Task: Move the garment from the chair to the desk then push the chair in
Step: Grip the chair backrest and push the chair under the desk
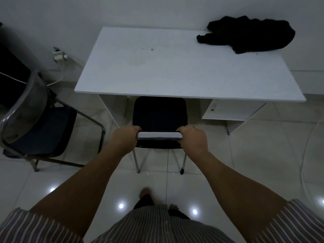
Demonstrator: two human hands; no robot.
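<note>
A crumpled black garment (249, 35) lies on the far right corner of the white desk (175, 71). Directly in front of me stands a black-seated chair (158, 114) with a chrome frame. Its seat front sits just under the desk's near edge. My left hand (125, 139) grips the left end of the chair's backrest bar (159, 135). My right hand (192, 137) grips the right end of the same bar. Both arms are stretched forward.
A second chair (40, 123) with a chrome frame stands at the left, angled away from the desk. A wall socket with plugs and cables (59, 56) is low on the wall behind it. A white shelf unit (231, 111) sits under the desk's right side. My bare feet are on the glossy tile floor.
</note>
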